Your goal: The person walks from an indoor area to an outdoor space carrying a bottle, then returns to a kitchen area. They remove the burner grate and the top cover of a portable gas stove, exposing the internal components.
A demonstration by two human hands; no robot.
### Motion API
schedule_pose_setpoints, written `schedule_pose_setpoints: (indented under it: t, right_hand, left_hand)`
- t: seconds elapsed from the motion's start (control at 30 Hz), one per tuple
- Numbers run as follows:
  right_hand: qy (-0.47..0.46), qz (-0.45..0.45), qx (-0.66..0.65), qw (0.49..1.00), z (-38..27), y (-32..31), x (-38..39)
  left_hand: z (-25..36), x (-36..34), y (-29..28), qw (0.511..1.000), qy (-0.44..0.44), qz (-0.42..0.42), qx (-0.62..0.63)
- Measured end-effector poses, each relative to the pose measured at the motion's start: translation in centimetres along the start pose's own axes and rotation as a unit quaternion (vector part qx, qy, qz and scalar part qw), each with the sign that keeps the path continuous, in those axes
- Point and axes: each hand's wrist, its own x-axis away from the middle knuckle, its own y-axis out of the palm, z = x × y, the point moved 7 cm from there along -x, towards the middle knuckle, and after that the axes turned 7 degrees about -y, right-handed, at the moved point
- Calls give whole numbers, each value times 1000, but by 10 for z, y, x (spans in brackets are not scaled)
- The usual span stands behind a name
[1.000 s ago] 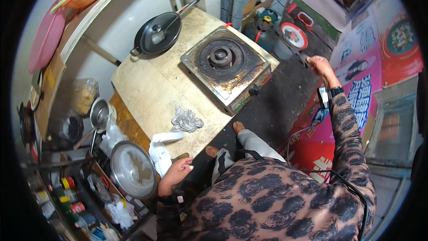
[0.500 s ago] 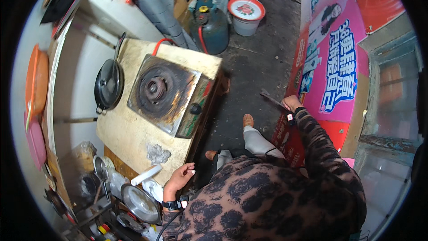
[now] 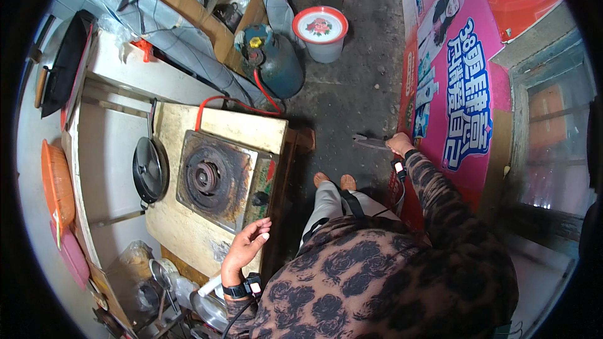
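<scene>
"Dark floor (image 3: 342, 107) runs between your table (image 3: 173, 223) and the pink printed panel (image 3: 471, 110). Why does the gas cylinder (image 3: 282, 66) stand just past the table's far end?"

"Probably so the red hose (image 3: 200, 116) can reach your stove (image 3: 220, 179). It loops over the table's far part to get there. The knob (image 3: 259, 199) is on the side facing you, likely for easy reach."

"And the black pan (image 3: 149, 169)?"

"It sits beside the stove, by the wall, perhaps to leave the burner free."

"What do you have in your right hand (image 3: 400, 144)?"

"A grey metal tool (image 3: 372, 142); its exact kind is hard to tell. Your fingers are curled closed around one end, so its length points leftward over the floor, well apart from the stove."

"Your left hand (image 3: 246, 248)?"

"It holds nothing. The fingers are loosely extended and partly bent, near the stove's front corner. Whether it touches the table, you can't tell from this angle; the bent elbow may just be for balance."
</scene>
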Motion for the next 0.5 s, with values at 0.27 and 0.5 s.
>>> schedule_pose_setpoints:
  t: [0.27,0.5]
  right_hand:
    - [-7,7,-34,999,-48,-35,-31]
    - [-12,9,-179,984,-77,-50,-105]
  left_hand:
    - [63,4,-71,993,89,60,56]
    - [99,6,-92,985,101,120,68]
